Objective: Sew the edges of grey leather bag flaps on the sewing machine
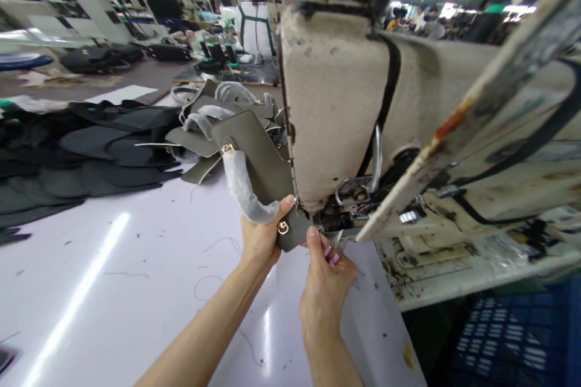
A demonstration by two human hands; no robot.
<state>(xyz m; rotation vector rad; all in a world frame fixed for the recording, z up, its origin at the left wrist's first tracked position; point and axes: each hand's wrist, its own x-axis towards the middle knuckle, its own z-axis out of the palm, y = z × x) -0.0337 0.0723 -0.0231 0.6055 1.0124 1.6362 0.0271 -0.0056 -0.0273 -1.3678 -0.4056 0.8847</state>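
Note:
An olive-grey bag panel (267,172) with gold fittings lies partly under the head of the sewing machine (336,97). Its handle (242,187), wrapped in white film, loops down over my left hand (261,239). That hand is closed on the panel's near end, thumb on top beside a gold fitting (283,228). My right hand (327,272) is closed around small thread snips (336,249), whose metal blades and pinkish grips stick out between the fingers. Its thumb and fingertips are at the panel's right corner, close to the needle area, which the machine head mostly hides.
Behind the panel is a pile of similar olive pieces with wrapped handles (206,118). Black pieces (91,151) are stacked at left. Thread scraps lie on the white tabletop (149,290). A rusty bar (454,121) slants across the right; a blue crate (508,338) stands below. People work behind.

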